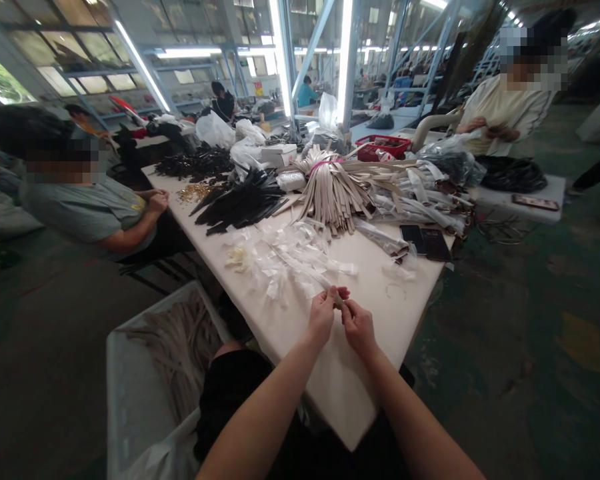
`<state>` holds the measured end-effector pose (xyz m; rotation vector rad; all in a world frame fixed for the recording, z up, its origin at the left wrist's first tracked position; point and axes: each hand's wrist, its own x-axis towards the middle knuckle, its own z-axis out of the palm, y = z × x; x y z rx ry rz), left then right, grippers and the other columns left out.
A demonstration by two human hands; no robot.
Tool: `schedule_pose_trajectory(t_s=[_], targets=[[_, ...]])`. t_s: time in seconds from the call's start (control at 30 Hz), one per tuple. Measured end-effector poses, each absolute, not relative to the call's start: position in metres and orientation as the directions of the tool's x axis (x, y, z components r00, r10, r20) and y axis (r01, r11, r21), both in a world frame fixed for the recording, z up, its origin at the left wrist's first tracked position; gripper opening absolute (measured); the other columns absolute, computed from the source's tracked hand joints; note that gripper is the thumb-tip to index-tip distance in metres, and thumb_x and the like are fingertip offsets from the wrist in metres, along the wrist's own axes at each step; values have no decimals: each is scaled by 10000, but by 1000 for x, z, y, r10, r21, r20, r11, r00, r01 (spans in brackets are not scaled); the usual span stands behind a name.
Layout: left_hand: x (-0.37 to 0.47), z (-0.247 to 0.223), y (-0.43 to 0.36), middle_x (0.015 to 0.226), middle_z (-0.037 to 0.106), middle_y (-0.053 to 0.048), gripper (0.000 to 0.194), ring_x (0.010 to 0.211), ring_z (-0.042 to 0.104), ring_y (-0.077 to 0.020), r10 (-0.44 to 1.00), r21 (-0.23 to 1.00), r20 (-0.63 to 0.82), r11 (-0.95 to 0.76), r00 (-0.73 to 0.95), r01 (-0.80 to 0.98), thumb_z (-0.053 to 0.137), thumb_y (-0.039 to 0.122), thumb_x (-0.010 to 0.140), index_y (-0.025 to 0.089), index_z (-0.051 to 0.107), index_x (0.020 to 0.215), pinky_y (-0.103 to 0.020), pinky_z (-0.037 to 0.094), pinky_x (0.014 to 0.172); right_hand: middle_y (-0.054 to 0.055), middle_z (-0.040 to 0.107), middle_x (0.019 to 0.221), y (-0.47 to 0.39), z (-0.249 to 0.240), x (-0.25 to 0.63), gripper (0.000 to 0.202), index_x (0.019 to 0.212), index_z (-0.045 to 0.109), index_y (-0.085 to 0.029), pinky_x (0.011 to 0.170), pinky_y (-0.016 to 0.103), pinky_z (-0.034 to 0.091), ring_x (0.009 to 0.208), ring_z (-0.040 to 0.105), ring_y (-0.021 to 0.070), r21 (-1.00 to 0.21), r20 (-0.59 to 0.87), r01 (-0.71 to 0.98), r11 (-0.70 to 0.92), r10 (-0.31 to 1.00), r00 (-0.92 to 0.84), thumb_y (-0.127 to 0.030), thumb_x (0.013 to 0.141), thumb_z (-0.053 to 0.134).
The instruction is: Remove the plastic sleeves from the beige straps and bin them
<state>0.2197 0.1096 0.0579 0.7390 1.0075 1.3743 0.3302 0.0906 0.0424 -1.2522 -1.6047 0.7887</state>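
Both of my hands meet over the near part of the white table (330, 383). Between them is the end of a thin pale strip (338, 301). My left hand (324, 313) is closed on the strip, and my right hand (359, 325) pinches it from the other side, its fingers curled. The strip seems to run up and left over crumpled clear plastic wrappers (285, 257); where it ends is hard to make out. Past the wrappers lies a fanned bundle of beige strips (330, 193) with a pink tie, beside a pile of black strips (245, 200).
Plastic-wrapped strips (420, 197) and dark flat items (426, 243) lie on the right side. A red basket (383, 148) stands at the back. A white bin (117, 373) of beige strips is at my lower left. People sit at left and right.
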Motion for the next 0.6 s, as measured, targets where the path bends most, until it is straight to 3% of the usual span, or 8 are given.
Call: schedule_pose_trajectory(t_s=[0.17, 0.33, 0.6], targets=[[224, 49, 102, 940, 746, -156, 514, 889, 695, -239, 984, 890, -177, 154, -15, -430, 681, 562, 830, 87, 749, 1017, -342, 509, 853, 53, 689, 787, 93, 43, 330, 326, 930, 664, -189, 678, 266, 458, 702, 624, 192, -916, 264, 300, 267, 963, -52, -423, 979, 443], [222, 51, 104, 981, 740, -166, 482, 920, 693, -263, 973, 859, -230, 219, 34, -463, 677, 514, 833, 84, 728, 1045, -357, 519, 829, 15, 612, 646, 96, 43, 330, 386, 852, 658, -185, 571, 252, 436, 557, 538, 159, -959, 185, 215, 186, 982, -23, -511, 948, 476], [174, 78, 152, 1042, 729, -156, 295, 927, 712, -245, 952, 629, -307, 205, 3, -750, 567, 336, 903, 131, 608, 1111, -365, 523, 845, -34, 476, 475, 75, 66, 396, 372, 710, 629, -178, 456, 228, 335, 430, 395, 109, -992, -25, 124, -13, 995, -97, -511, 872, 593]])
